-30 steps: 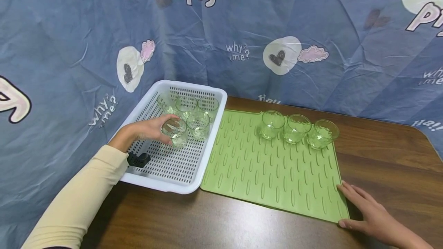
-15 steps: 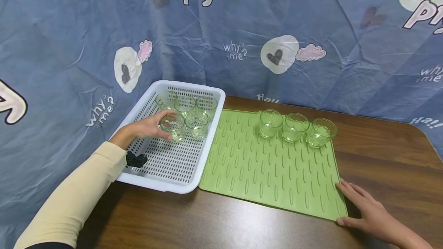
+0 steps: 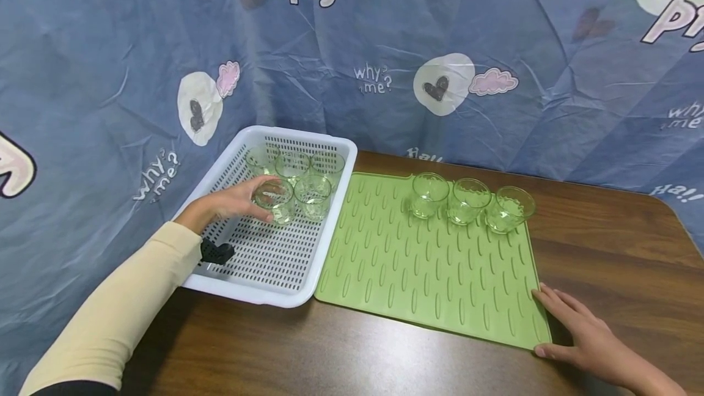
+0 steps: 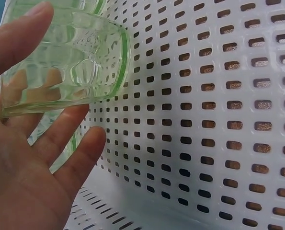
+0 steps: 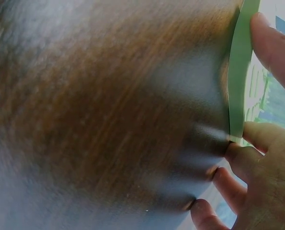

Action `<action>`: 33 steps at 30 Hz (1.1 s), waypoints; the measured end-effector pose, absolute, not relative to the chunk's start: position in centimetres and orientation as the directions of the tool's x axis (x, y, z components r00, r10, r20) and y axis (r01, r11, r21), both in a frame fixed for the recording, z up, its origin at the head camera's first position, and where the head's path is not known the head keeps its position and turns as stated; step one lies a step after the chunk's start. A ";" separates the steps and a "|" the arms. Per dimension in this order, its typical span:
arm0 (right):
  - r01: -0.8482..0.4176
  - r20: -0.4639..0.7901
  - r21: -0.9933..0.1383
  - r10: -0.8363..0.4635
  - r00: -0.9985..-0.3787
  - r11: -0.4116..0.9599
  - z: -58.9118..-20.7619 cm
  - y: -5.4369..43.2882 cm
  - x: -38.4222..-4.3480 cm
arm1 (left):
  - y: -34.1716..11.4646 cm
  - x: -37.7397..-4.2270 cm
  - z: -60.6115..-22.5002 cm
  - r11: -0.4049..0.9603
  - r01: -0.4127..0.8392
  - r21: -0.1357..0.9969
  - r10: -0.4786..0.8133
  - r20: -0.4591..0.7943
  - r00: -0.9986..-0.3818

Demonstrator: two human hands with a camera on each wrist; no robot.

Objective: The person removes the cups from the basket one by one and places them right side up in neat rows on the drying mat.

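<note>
Left hand (image 3: pixel 239 200) grasps a glass (image 3: pixel 278 201) in the white basket (image 3: pixel 247 296); right hand (image 3: pixel 591 335), fingers loosely spread, touches the green mat (image 3: pixel 429 264) along its edge.

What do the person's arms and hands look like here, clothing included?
The left hand is ungloved, below a long pale-yellow sleeve with a plain cuff and a dark band at the picture's lower edge. A small black piece shows beside that cuff; whether it is attached is unclear. The right hand is ungloved too, with no sleeve in view.
</note>
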State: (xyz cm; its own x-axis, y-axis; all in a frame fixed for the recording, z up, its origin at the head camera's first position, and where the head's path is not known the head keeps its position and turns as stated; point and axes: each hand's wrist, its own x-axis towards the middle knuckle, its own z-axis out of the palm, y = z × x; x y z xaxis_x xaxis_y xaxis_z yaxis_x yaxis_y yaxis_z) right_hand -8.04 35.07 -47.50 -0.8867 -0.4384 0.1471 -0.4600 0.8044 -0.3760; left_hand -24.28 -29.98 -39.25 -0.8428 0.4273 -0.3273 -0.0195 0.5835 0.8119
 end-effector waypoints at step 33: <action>-0.451 0.114 -0.383 -0.443 -0.889 0.806 -47.4 35.2 -8.1 | -29.6 -22.3 -31.6 0.600 0.068 0.797 0.318 -0.160 -0.935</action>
State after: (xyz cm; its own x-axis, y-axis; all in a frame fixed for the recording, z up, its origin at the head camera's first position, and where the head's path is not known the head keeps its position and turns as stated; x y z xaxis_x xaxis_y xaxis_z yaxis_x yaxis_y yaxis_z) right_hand -8.07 35.17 -47.45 -0.8892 -0.4431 0.1135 -0.4507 0.8062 -0.3833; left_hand -22.32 -29.57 -31.59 -0.9347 0.3177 -0.1596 0.0678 0.6000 0.7971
